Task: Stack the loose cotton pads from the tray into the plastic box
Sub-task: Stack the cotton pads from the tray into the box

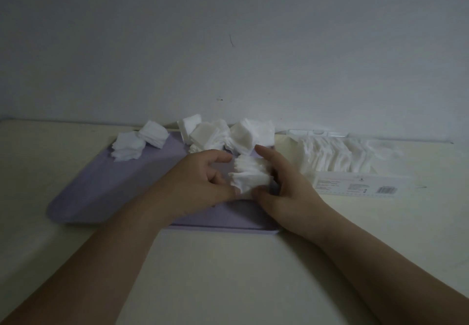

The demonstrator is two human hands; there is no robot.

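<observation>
A lilac tray [106, 192] lies on the table. Several piles of white square cotton pads sit along its far edge: two small piles [138, 140] at the far left and a larger heap [228, 134] at the far middle. Between my hands stands a bunch of cotton pads [250, 175]. My left hand [200, 185] pinches it from the left with thumb and curled fingers. My right hand [284, 185] grips it from the right, thumb in front, index finger over the back. The clear plastic box [355, 182] lies to the right of the tray with a row of pads [337, 157] inside.
The cream table meets a plain wall just behind the tray and box. The box's clear lid [317, 133] lies open against the wall. A printed label with a barcode [387, 189] shows on the box's front side.
</observation>
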